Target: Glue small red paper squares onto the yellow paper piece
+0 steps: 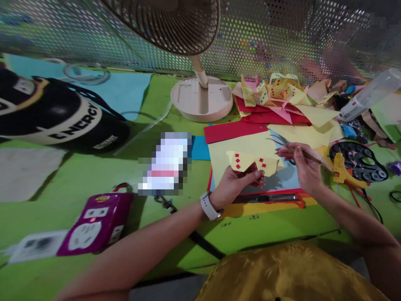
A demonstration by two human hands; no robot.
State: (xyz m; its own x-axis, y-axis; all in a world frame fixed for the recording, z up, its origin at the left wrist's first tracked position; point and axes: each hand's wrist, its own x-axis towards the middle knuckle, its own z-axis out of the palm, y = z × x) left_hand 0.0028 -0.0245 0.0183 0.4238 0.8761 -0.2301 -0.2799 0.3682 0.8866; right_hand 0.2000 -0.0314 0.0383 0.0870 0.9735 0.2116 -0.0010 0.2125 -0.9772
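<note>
My left hand (239, 184), with a watch on its wrist, is closed on a folded pale yellow paper piece (242, 161) that carries several small red squares. To its right, my right hand (302, 165) grips metal tweezers (291, 146), whose tips point left, just above and right of the paper piece and apart from it. Below both lie a pale yellow sheet (219, 156), a blue sheet and a red strip (234, 129). A utility knife (269, 198) rests along their front edge.
A fan base (202, 100) stands at the back, with folded papers (282, 90) to its right. A glue gun (343, 171) lies beside a black palette (360, 161) at right. On the left are a phone (171, 161), a purple power adapter (97, 221) and a large black bottle (69, 117).
</note>
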